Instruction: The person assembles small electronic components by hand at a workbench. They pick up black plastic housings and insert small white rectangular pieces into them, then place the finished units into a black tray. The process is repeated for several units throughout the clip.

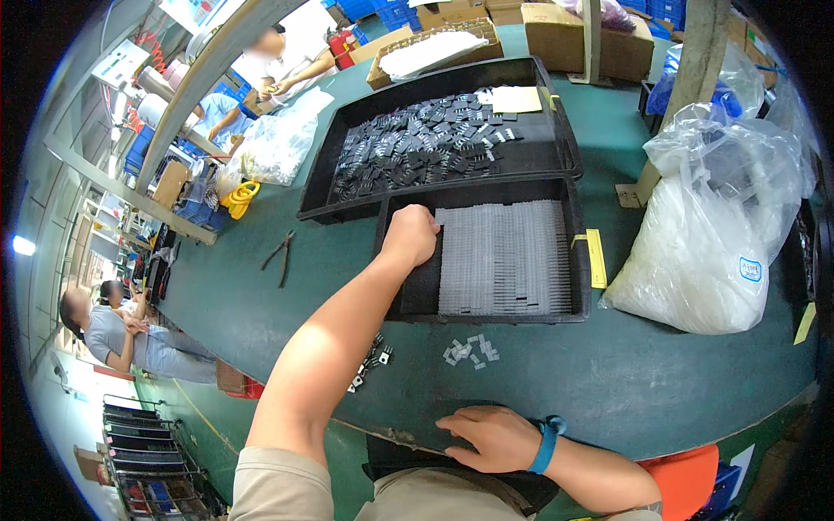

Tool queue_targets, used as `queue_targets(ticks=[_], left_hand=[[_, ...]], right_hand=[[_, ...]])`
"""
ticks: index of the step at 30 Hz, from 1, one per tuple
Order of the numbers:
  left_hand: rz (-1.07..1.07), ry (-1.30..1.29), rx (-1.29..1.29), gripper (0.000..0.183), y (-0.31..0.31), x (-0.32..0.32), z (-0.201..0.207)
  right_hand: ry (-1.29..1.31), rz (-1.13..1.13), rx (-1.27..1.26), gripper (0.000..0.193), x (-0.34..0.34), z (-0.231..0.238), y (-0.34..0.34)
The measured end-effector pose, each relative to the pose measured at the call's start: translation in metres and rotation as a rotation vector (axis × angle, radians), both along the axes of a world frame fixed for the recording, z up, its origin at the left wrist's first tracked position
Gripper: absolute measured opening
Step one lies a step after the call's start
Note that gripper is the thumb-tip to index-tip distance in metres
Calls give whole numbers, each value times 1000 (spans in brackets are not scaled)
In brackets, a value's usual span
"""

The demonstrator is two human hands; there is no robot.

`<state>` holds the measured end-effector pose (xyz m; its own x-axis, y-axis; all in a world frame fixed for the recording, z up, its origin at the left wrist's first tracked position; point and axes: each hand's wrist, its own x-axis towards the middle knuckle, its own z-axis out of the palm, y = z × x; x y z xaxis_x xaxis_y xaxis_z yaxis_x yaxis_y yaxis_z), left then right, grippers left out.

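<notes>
Left fingers (431,228) curled beside rows of grey pieces (504,260); any grip is hidden.
The pieces, just right of those fingers in a black tray (420,293), look light, stiff, probably slick plastic, best pinched by their edges. Right fingers (455,424) look loose and empty, the surface (591,391) edge just beside them.

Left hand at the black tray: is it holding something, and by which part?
I can't tell: the left hand is curled beside the grey pieces, hiding its grip.
</notes>
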<state>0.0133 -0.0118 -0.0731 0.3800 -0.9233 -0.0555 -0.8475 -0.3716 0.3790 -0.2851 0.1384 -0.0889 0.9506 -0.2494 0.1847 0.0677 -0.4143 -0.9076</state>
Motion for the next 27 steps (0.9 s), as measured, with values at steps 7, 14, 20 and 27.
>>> queue_targets(ticks=[7, 14, 20, 27], left_hand=[[-36, -74, 118, 18, -4, -5, 16], [-16, -6, 87, 10, -5, 13, -1], [-23, -25, 115, 16, -10, 9, 4], [-62, -43, 112, 21, -14, 7, 8]], right_hand=[[-9, -10, -16, 42, 0, -1, 1], [-21, -6, -10, 42, 1, -2, 3], [10, -5, -16, 42, 0, 2, 1], [3, -6, -9, 43, -1, 1, 0]])
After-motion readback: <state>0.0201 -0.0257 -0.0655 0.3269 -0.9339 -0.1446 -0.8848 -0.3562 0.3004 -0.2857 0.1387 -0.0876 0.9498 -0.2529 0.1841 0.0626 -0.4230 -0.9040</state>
